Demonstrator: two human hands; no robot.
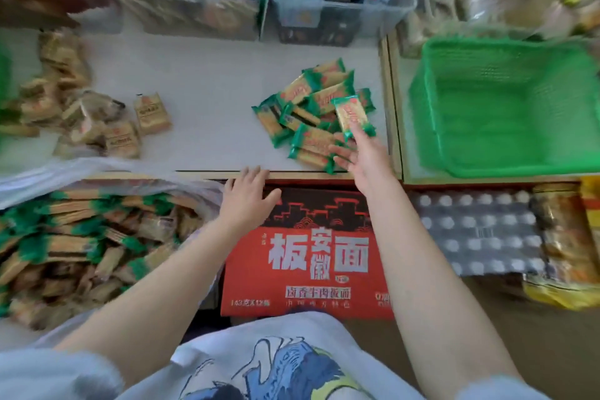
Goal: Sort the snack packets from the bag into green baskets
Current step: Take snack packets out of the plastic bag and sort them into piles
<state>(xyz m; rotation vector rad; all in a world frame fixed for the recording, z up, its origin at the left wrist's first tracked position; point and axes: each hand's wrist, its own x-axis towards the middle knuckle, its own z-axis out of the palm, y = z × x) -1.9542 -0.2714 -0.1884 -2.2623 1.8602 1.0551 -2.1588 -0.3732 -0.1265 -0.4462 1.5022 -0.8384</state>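
Mid-sort, by the look of it: nearest, at eight o'clock, clear bag [97, 237] crammed with mixed packets. Left hand [248, 201] flat, fingers spread, resting on red carton [308, 253] beside it. Farther, right hand [360, 153] pinching one green-edged packet [350, 114] above the green pile [311, 114] at twelve. Next, probably: carry toward green basket [506, 169] at two o'clock, release inside.

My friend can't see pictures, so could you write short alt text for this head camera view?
A person's right hand pinches a green-edged snack packet above a pile of matching packets on a white table, beside an empty green plastic mesh basket. The left hand rests open at the table's edge.
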